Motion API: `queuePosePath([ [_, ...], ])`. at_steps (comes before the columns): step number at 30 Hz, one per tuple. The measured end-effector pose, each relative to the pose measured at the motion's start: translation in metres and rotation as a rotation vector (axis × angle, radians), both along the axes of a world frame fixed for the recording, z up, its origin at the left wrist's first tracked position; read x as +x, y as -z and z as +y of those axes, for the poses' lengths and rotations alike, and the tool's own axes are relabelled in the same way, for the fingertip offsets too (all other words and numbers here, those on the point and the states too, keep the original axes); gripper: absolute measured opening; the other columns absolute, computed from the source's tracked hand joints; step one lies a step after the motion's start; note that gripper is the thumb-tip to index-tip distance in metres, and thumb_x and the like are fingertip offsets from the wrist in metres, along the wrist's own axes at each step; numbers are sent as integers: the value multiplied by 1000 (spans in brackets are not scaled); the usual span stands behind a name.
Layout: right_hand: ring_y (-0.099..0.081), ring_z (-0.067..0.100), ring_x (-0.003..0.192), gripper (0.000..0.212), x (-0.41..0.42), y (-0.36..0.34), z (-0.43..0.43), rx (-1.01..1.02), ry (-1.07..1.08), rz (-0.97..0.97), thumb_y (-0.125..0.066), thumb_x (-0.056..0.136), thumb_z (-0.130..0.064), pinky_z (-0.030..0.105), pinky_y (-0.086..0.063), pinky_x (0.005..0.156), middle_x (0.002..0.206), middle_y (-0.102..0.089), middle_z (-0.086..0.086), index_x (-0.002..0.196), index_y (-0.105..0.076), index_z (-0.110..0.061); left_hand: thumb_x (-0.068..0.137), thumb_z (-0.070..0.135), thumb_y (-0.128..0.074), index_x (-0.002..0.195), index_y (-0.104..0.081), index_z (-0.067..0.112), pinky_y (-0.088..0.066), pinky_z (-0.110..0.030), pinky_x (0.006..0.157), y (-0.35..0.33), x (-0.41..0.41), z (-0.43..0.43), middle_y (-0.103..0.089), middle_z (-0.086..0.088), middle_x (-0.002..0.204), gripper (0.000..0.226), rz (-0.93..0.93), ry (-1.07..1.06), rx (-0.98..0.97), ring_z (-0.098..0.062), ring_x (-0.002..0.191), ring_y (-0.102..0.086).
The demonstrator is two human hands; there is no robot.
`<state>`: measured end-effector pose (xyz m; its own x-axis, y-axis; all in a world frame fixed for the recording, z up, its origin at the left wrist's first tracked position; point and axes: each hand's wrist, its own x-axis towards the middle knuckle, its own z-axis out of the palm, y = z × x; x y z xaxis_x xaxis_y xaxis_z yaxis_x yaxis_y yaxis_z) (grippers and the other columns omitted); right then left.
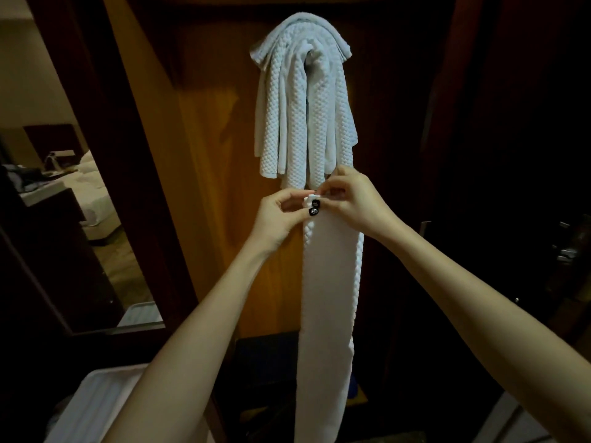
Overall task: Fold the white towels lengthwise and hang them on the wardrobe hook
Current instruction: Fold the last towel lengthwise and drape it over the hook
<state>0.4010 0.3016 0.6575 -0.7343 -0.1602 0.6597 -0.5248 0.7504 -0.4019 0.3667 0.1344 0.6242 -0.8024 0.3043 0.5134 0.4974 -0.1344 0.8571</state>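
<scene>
Hanging as long narrow strip, folded white towel (329, 282) is held by top end before orange wooden wardrobe panel (217, 155). Left hand (278, 219) and right hand (355, 203) both pinch that end, fingertips curled tight on cloth. Just above, hung towels (303, 107) drape in bundle, hook hidden. Mirror (64, 155) at left shows bed. White ribbed tray (96, 404) lower left. Room dim.
</scene>
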Motion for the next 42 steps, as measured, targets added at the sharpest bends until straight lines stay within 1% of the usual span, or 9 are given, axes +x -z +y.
queuePosePath([
  [5,-51,-2,93,17,-2,-11,24,-63,-33,-148,-73,84,-32,8,-39,79,99,-52,-9,89,-71,-16,77,-12,-68,99,-69,8,-53,-20,76,-4,-6,3,-71,-2,93,30,-35,-36,99,-9,87,-68],
  [9,-61,8,81,23,5,-6,51,-102,42,-226,-66,88,-39,33,-48,75,88,-66,-1,87,-67,-16,77,-11,-69,94,-69,17,-52,-21,77,-14,-16,0,-72,0,92,33,-7,-69,113,-9,88,-67],
  [14,-67,19,82,30,8,-13,65,-189,-74,-352,-71,86,-30,40,-52,80,85,-69,4,84,-61,-1,77,-8,-70,92,-70,23,-52,-19,76,-25,-19,3,-73,9,89,34,103,-22,52,-6,91,-67],
  [17,-68,30,92,23,10,-17,64,-107,-96,-426,-65,91,-32,50,-55,86,95,-71,11,85,-60,-10,77,-8,-70,90,-69,24,-52,-21,79,-29,-20,1,-71,7,93,34,126,-57,36,-7,92,-65],
  [20,-67,28,82,27,7,-19,56,-20,-43,-350,-61,94,-33,49,-57,75,89,-69,10,87,-56,-8,79,-8,-69,93,-68,24,-51,-21,81,-28,-22,-2,-69,6,97,35,175,-85,-1,-5,92,-63],
  [25,-37,1,52,29,-4,-22,40,-112,46,-106,-61,94,-29,25,-31,53,63,-46,-9,72,-45,-22,83,-5,-66,109,-66,21,-51,-25,89,-39,-26,-6,-67,-1,110,37,257,-127,-37,-8,96,-62],
  [31,-37,10,56,23,-11,-32,27,-213,6,-9,-62,94,-23,29,-29,53,62,-46,2,81,-47,-12,87,-11,-56,113,-66,13,-47,-18,93,-46,-22,-17,-65,3,106,37,298,-67,-176,-1,101,-60],
  [35,-38,14,56,23,-13,-35,28,-305,-43,0,-63,93,-23,29,-28,49,60,-45,3,84,-49,-9,84,-4,-65,121,-64,11,-41,-16,101,-35,-18,-20,-59,-1,127,40,244,13,-297,-9,122,-50],
  [42,-42,21,64,21,-16,-37,43,-403,-66,-6,-65,92,-22,37,-33,55,67,-46,10,86,-51,-7,82,-4,-68,115,-63,17,-39,-14,96,-12,-14,5,-61,2,121,40,253,53,-204,0,112,-55],
])
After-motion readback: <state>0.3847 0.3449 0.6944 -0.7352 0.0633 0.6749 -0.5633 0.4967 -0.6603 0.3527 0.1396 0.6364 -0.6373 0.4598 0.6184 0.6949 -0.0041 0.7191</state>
